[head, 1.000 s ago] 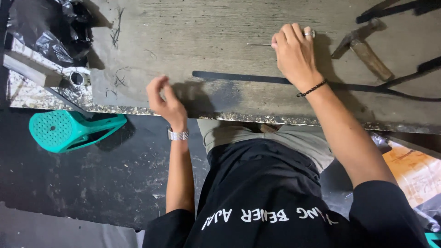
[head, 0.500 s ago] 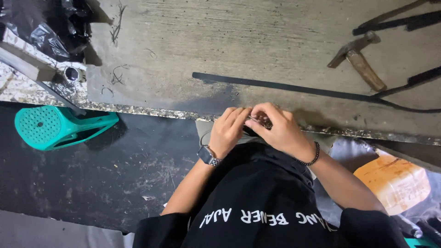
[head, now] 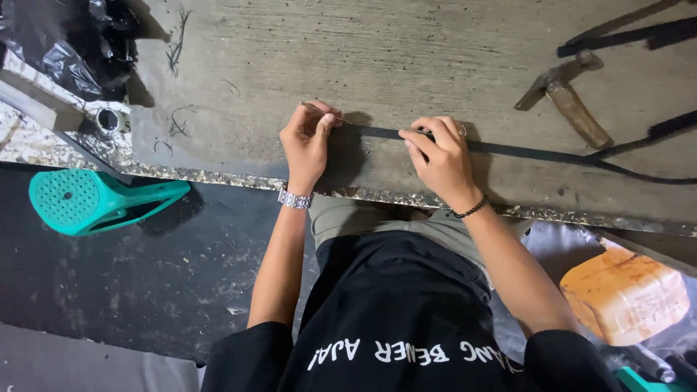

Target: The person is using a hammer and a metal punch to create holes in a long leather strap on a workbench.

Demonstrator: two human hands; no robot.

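A: Pinching a thin metal pin (head: pixel 319 110) in the left hand (head: pixel 306 141), fingers together on it, right at the near end of the black strip (head: pixel 523 151). Right hand (head: pixel 439 156) presses flat on the strip just past that end, fingers down on it, not curled around it.

B: Strip look?

A: Long, narrow, flat, dark black. Lies on the grey workbench (head: pixel 406 51), runs from the left hand away past the right hand toward the hammer (head: pixel 563 98), where it meets darker cords. Hammer sits well apart from the strip's near end, beyond it.

B: Change from half a second ago?

A: Both hands were bunched together at the bench edge, near the person's waist, off the strip. Now they're apart and up on the strip. A second ago the right hand was further along by the hammer, left hand at the edge. Strip itself hasn't shifted. Teal stool (head: pixel 91 203) on the floor, well away from the strip.
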